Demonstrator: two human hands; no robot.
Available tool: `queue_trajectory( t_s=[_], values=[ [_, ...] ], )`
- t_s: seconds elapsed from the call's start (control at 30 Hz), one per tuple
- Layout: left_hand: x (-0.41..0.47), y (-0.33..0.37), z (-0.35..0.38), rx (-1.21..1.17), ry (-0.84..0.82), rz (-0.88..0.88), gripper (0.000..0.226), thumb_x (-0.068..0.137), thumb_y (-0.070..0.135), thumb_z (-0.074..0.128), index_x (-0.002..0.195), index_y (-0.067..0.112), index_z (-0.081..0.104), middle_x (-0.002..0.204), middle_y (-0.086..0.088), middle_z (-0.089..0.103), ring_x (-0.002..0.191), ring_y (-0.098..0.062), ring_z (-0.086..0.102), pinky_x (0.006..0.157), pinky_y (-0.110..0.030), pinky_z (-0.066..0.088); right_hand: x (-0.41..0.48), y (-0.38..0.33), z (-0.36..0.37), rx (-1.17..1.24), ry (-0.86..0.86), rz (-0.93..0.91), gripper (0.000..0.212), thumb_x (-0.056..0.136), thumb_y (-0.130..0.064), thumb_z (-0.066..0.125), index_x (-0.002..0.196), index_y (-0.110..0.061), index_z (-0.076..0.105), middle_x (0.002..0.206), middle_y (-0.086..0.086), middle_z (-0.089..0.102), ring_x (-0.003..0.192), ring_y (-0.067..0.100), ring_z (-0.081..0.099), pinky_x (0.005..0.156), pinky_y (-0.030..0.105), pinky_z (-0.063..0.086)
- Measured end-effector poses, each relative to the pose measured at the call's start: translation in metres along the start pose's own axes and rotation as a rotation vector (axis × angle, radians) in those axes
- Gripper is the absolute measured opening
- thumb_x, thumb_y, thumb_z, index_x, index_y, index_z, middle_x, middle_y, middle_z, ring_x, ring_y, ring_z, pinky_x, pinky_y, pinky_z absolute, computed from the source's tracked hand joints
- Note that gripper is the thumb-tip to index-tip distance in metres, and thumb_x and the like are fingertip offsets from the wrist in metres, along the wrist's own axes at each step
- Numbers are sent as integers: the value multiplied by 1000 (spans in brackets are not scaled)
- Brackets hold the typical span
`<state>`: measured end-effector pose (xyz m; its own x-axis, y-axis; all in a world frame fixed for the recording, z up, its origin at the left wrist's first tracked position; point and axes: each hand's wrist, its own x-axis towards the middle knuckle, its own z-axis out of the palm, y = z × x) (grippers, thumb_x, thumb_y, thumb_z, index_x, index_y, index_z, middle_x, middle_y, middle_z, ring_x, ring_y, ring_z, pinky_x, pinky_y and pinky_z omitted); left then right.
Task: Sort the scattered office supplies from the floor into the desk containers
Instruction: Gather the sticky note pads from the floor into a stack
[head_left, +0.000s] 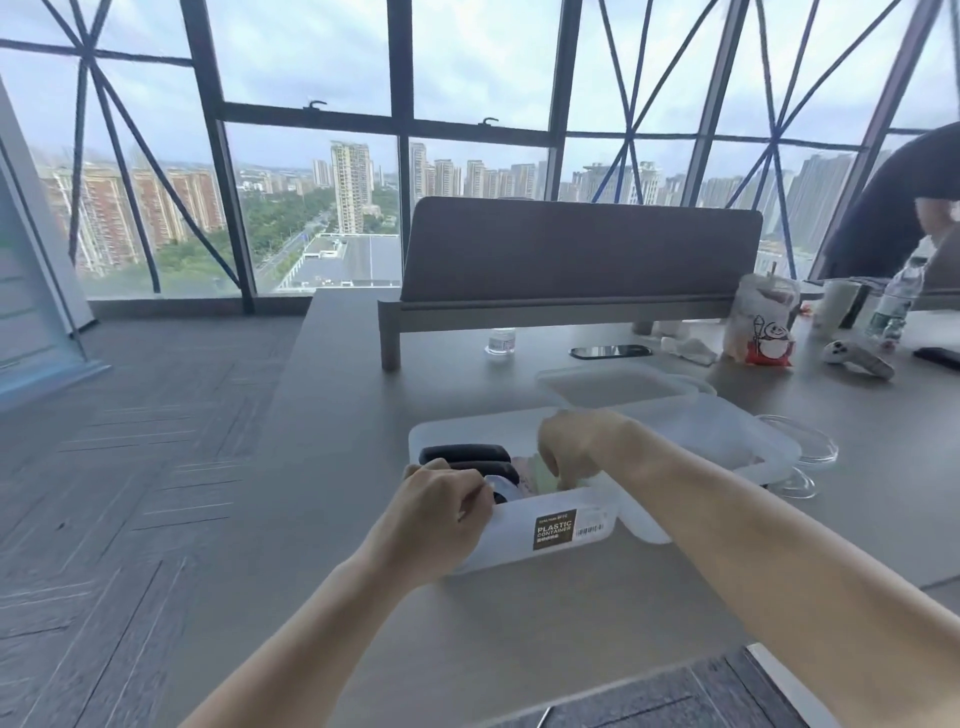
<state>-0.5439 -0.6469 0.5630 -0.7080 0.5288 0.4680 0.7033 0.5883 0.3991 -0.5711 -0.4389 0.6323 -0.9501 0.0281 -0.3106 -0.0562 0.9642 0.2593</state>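
**On grey desk, near edge: plastic container**

My left hand grips the container's near-left rim, fingers curled tight. My right hand dips inside, fingers bent down onto a pale green item; cannot tell if they hold it. Two black oblong items lie at the left end.

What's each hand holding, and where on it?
Left hand pinches a small clear item at its edge, over the plastic container. Right hand reaches inside; hold unclear.
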Motion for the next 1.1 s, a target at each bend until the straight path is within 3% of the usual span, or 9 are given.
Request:
queue_trajectory(
  t_s=[0.1,0.23,0.33,0.43,0.6,0.8,0.93,1.1],
  values=[
    [-1,1,1,14,18,21,39,92,35,32,54,26,32,52,11,44,67,-10,44,70,-25,30,-2,-4,7,-62,21,-40,25,86,-11,61,108,-17,71,111,6,67,94,26,63,83,34,55],
    [-1,-2,1,24,33,43,40,94,32,36,54,27,30,52,12,44,68,-13,46,77,-28,36,-1,-7,4,-134,21,-80,26,83,-7,59,107,-14,68,95,4,61,86,25,58,76,34,54],
    [-1,-4,3,18,56,55,40,94,32,37,55,27,31,52,12,43,66,-11,45,72,-27,35,2,-6,8,-96,13,-119,34,89,-12,59,121,-25,56,111,3,57,91,23,52,73,34,43],
    [-1,-4,5,22,75,66,40,94,32,36,55,27,29,51,12,41,66,-12,45,74,-29,38,8,-4,15,-56,5,-157,27,92,-22,60,113,-37,61,106,-2,56,93,22,52,75,32,41],
    [-1,-4,5,43,85,76,39,93,34,33,55,28,27,51,13,39,65,-10,42,77,-31,40,14,3,17,-74,5,-185,22,88,-14,63,101,-32,66,104,-1,56,93,23,55,73,31,42],
    [-2,-4,6,32,72,51,36,94,28,40,58,22,38,52,10,42,66,-12,44,81,-34,40,16,4,20,-159,19,-235,21,91,-19,60,109,-29,67,112,3,56,103,26,58,75,36,46],
    [-2,-5,7,32,78,49,37,94,29,40,58,21,40,51,10,41,65,-10,43,81,-31,39,15,6,20,-191,69,-278,20,91,-18,59,104,-28,70,108,2,59,98,25,60,82,41,54],
    [-2,-3,6,26,95,57,39,95,29,41,57,25,34,50,11,38,63,-9,42,79,-31,40,13,7,22,-254,103,-310,21,92,-16,53,99,-23,72,103,3,61,90,23,61,76,37,54]
  ],
)
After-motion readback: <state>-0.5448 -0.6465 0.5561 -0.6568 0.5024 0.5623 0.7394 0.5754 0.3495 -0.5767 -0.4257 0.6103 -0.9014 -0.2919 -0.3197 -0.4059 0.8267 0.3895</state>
